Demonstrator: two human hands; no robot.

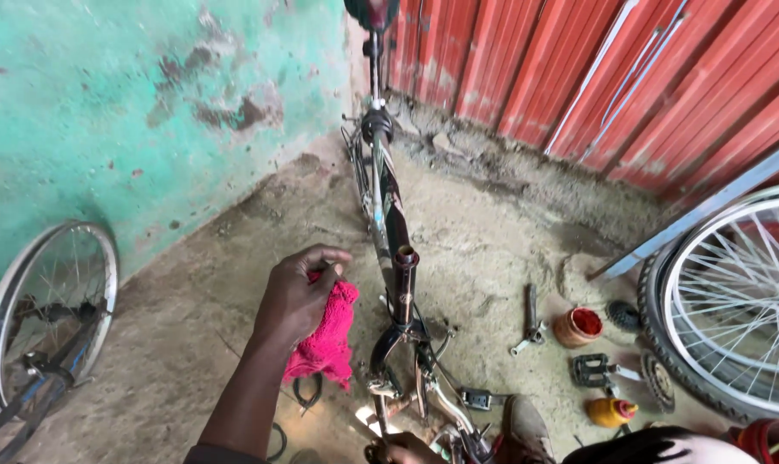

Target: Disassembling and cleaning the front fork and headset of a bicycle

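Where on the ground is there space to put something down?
Bare ground lies between the wheel by the green wall and the bike frame. More lies behind the wrench, toward the red wall. By the pot, pedal and spoked wheel it is crowded.

The left hand [299, 296] is raised on an outstretched forearm, fingers curled shut in a fist. The right hand [404, 448] sits low at the bottom edge, mostly cut off.

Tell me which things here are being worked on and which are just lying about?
In use:
left hand
red rag
bike frame
right hand, low on the frame

Lying about:
wheel by the wall
spoked wheel
pedal
wrench
grease tub
yellow bottle
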